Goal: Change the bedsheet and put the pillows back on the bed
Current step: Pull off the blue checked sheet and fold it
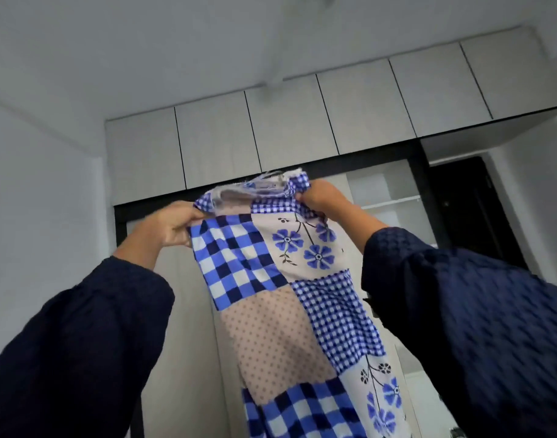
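A folded patchwork bedsheet (270,279), printed in blue checks, dots and flowers, is held up high in front of the wardrobe (182,311). Its length hangs down past the lower edge of the view. The top edge is gripped by both hands. One corner is clasped by the left hand (172,227) before the wardrobe's closed door. The bunched edge is pinched slightly higher by the right hand (318,197), nearer the wardrobe's open shelves (387,197). The hands are set narrow, with several layers gathered between them.

The step in hand is judged to be the shaking open of the sheet. It would be done well if single corners were found first. The hands should then be drawn wide apart and the cloth let fall free before it is carried to the bed, which is not in view.

The overhead cabinets (270,128) above the wardrobe are closed, so their contents cannot be told. Nothing can be made out clearly on the open shelves.
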